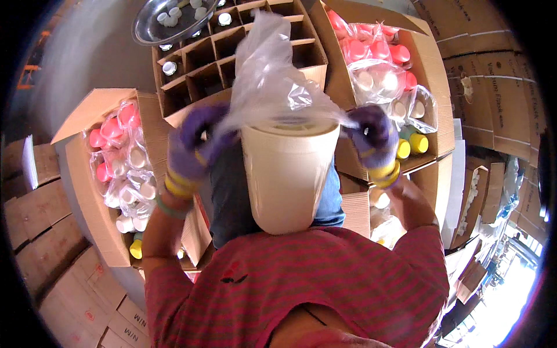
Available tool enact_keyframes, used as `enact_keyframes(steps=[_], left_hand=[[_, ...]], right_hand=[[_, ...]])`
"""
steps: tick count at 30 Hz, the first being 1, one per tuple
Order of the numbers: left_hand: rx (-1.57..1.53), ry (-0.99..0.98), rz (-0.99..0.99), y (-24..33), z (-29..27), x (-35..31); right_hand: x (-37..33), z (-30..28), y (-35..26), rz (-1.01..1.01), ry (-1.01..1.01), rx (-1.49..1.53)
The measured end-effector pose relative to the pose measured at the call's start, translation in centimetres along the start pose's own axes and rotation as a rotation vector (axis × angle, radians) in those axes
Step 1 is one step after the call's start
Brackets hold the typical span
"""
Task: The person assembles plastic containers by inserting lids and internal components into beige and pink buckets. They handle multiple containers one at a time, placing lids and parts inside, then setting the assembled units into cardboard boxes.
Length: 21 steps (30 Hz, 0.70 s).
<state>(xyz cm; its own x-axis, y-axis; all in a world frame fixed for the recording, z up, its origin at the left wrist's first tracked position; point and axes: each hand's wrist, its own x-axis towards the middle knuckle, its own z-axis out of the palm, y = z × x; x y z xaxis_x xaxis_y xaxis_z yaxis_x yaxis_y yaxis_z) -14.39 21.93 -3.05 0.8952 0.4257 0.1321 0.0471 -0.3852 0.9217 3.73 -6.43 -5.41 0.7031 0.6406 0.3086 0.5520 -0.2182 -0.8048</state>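
Note:
A cream-coloured, rounded cylindrical container (pixel 288 180) stands tilted on my lap, its circular end facing away from me. Over that end spreads a clear plastic bag (pixel 267 64), its loose part puffed up and reaching away. My left hand (pixel 196 139), in a purple glove with a yellow cuff, is closed on the bag's left edge, somewhat blurred. On the other side my right hand (pixel 374 136), gloved alike, pinches the bag's right edge. The bag is stretched between both hands across the container's rim.
Ahead stands a divided carton (pixel 217 43) with a few white-capped items, beside a metal bowl (pixel 152 26) of small white pieces. Open cartons with bagged red, white and yellow-capped items flank me on the left (pixel 78 168) and right (pixel 435 75). Stacked brown boxes (pixel 493 87) line the sides.

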Motion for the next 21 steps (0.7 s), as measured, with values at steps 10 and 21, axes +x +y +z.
enact_keyframes(steps=[10, 21], left_hand=[[0.28, -0.473, 0.225, -6.0, 2.4, -17.4], [0.282, -0.01, 0.118, -6.7, -0.2, -17.6]], right_hand=[[-10.5, 3.1, -0.3, -0.626, -0.678, -0.239], [-8.0, 7.1, -6.3, -0.119, -0.31, 0.603]])
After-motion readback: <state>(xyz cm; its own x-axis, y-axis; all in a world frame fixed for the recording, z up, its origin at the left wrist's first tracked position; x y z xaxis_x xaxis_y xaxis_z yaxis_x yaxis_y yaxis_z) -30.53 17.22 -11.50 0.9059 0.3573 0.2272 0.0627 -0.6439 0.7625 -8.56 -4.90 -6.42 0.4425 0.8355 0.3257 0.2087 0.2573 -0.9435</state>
